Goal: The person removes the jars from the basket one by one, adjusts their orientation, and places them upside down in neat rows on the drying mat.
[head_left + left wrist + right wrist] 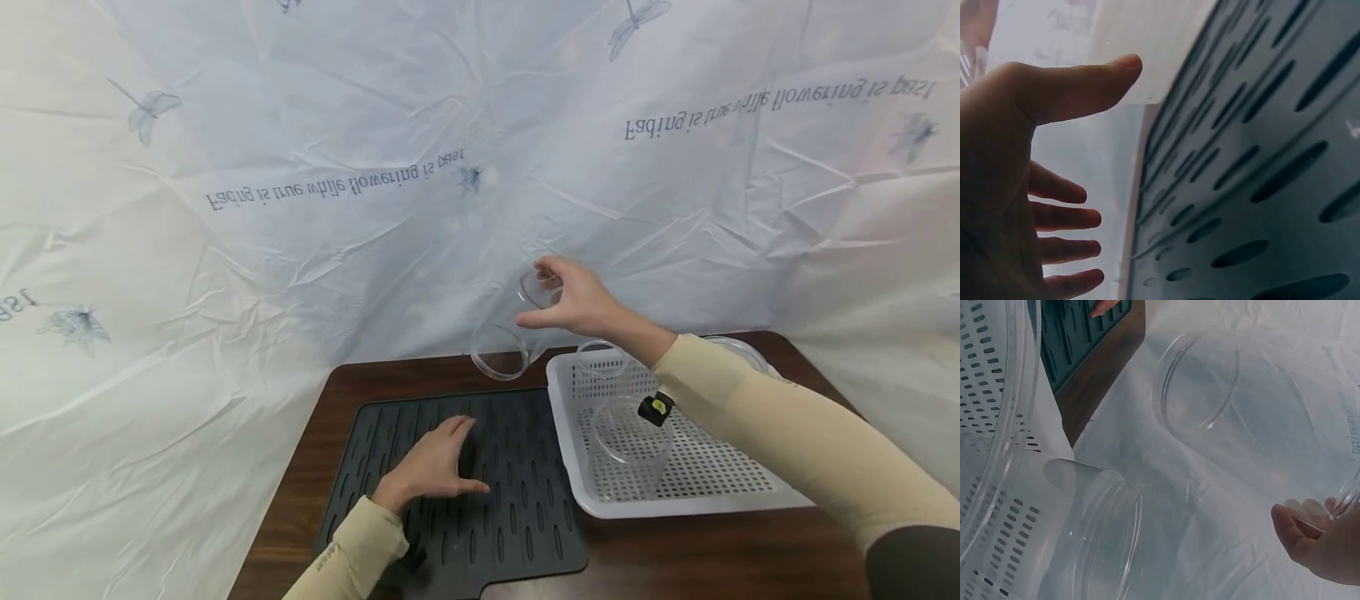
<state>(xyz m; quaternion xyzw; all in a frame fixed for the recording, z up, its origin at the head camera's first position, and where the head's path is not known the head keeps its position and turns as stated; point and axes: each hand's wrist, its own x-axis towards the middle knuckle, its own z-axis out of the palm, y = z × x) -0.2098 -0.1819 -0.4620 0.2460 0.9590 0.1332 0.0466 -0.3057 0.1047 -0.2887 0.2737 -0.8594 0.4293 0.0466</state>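
Note:
My right hand [576, 302] holds one end of a clear, see-through cylindrical jar [1260, 419] up in front of the back curtain. The jar's round far end [501, 377] points left and toward me; in the right wrist view it lies tilted, with fingers and thumb round the near end. Over the dark slotted drying mat [525, 521], my left hand [433, 462] hovers with nothing in it, thumb apart from the fingers. The left wrist view shows those fingers [1069, 219] loosely extended beside the mat.
At the right stands a white perforated basket [567, 450]. Inside it are a large clear jar [630, 458] and another clear jar [600, 371] near the back; my right forearm passes over them. A brown wooden table [288, 517] carries everything, with a printed white curtain [360, 267] behind.

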